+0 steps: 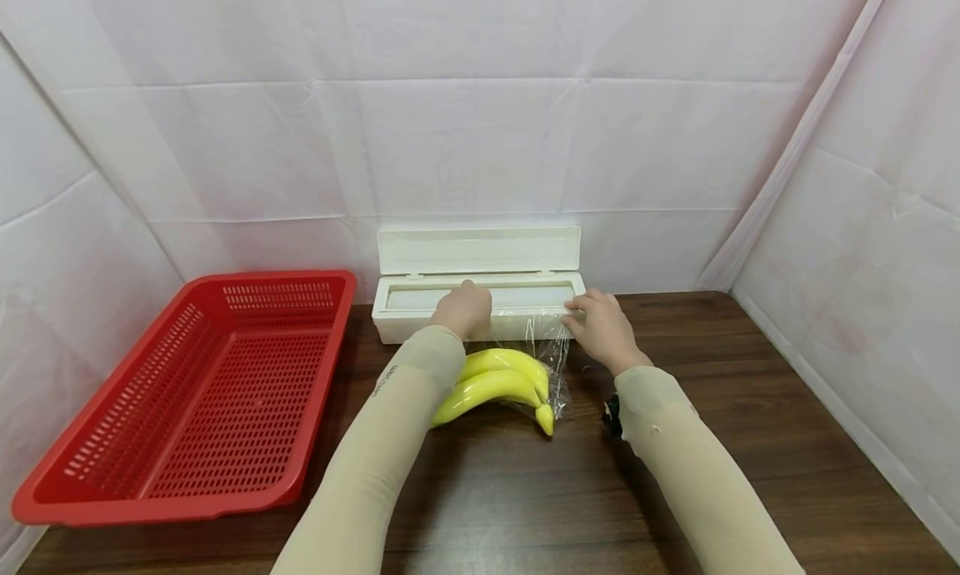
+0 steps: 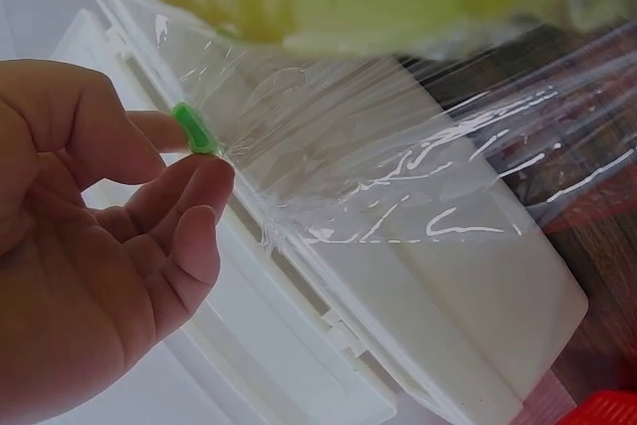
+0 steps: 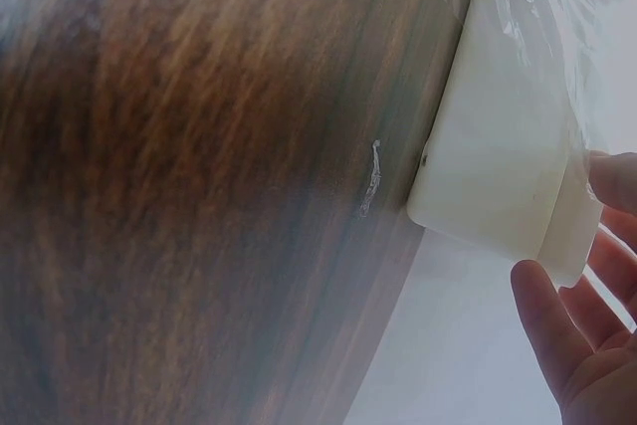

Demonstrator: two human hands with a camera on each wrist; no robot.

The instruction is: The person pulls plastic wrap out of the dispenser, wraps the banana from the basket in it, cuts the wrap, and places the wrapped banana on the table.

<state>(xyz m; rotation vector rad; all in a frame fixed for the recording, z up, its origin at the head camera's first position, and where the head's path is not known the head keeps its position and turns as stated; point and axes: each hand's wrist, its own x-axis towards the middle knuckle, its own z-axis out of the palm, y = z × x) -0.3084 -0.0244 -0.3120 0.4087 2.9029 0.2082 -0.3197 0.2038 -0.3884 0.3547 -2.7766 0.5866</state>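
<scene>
A white cling film dispenser (image 1: 480, 308) lies at the back with its lid (image 1: 480, 250) raised. Clear cling film (image 2: 398, 156) comes over its front edge and down to a bunch of yellow bananas (image 1: 498, 383) lying before it. My left hand (image 1: 465, 308), over the middle of the dispenser, pinches a small green slider (image 2: 194, 129) at the film's edge; in the head view the hand hides the slider. My right hand (image 1: 600, 329) holds the dispenser's right end, fingers bent around the corner, one fingertip at the film.
A red plastic basket (image 1: 300, 483) with slotted walls stands on the left of the dark wood table (image 1: 510, 508). White sheeting (image 1: 465, 150) hangs behind and on both sides, close behind the dispenser. A scrap of clear film (image 3: 372, 178) lies near the dispenser's right end.
</scene>
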